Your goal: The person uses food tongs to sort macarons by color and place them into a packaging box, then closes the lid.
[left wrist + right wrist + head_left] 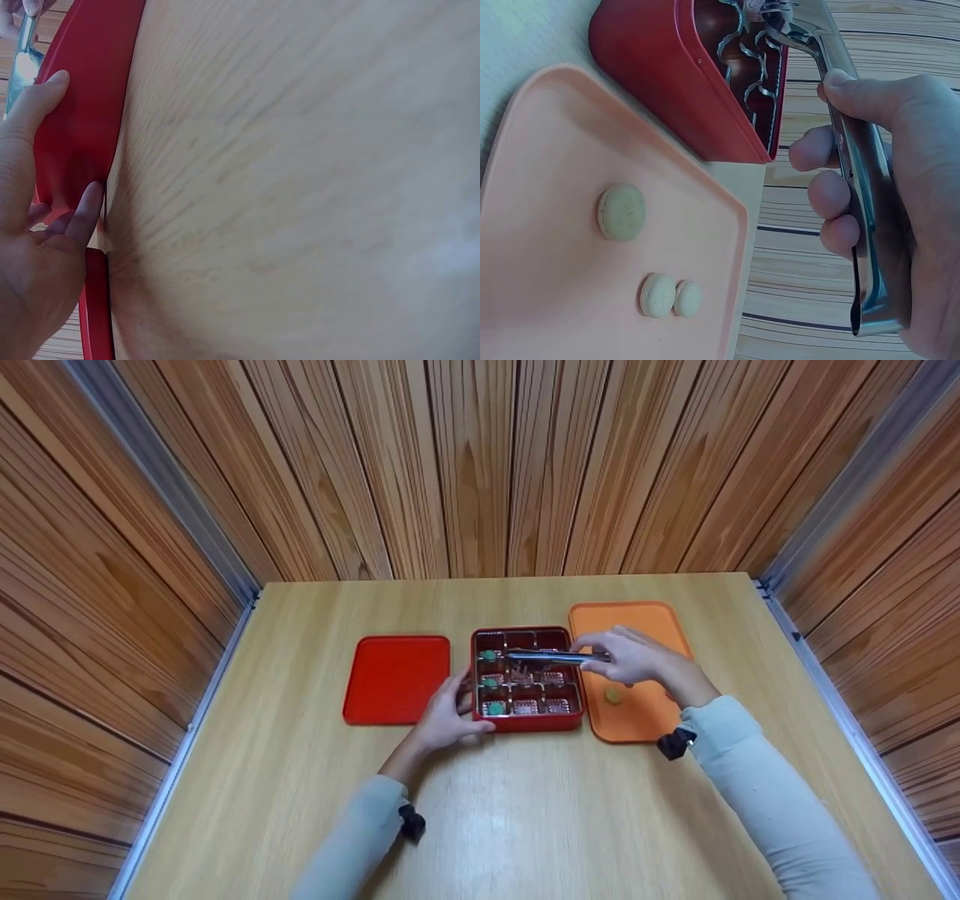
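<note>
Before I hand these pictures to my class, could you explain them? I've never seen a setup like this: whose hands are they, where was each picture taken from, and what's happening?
There is no machine, just a person working bare-handed. The wide picture is taken from the head, looking down; the other two are taken from the left and right wrists.

On the table stands a red box with compartments, some holding green cookies. To its left lies a flat red piece, perhaps the lid; to its right, an orange tray with three more cookies.

The left hand touches the box's near left corner. The right hand holds metal tongs over the box; whether they grip anything is unclear.
</note>
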Tool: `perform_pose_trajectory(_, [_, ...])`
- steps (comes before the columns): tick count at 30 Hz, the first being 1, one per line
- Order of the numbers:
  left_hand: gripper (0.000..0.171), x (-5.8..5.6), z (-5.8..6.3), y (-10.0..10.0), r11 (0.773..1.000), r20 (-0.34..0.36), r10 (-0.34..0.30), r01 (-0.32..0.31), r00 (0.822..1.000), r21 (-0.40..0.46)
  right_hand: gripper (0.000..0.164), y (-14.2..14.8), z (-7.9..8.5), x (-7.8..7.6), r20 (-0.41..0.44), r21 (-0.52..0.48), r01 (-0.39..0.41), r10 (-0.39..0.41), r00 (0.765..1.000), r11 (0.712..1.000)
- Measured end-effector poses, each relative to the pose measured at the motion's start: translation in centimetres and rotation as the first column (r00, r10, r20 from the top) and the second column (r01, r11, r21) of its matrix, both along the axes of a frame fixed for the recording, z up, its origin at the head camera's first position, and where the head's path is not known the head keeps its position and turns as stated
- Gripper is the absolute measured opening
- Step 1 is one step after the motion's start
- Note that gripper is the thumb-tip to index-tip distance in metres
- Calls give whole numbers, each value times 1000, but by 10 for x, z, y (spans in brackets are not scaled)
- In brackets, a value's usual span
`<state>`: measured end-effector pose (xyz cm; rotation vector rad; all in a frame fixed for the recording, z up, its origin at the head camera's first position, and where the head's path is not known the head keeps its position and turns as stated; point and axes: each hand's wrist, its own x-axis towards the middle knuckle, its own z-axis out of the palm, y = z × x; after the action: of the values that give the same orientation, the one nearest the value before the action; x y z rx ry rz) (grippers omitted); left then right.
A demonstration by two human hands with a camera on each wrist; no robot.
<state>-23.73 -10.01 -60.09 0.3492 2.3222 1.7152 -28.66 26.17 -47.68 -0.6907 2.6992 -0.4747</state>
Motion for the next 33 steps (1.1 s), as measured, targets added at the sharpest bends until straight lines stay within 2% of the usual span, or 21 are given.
perform_pose_trajectory(8, [122, 0, 1, -1, 1000, -1, -6, 6, 1000, -9, 41, 0, -3, 0, 17, -6, 49, -49, 999, 999])
perform_pose_trajectory(15, [119, 1, 2, -1, 1000, 12, -5, 5, 1000, 2, 38, 5, -3, -1, -32, -48, -15, 13, 999, 999])
perform_pose_trajectory(23, [120, 0, 2, 0, 1000, 34, 7, -7, 999, -12, 37, 18, 0, -2, -3, -78, -4, 4, 1000, 997])
perform_pose_trajectory(30, [120, 1, 0, 0, 1000, 39, 12, -11, 999, -14, 46, 34, -2, 1, -43, -86, 25, -29, 999, 996])
perform_pose_trajectory(33, [119, 2, 2, 0, 1000, 41, 15, -15, 999, -10, 49, 43, -2, 3, -32, -110, 47, -51, 998, 993])
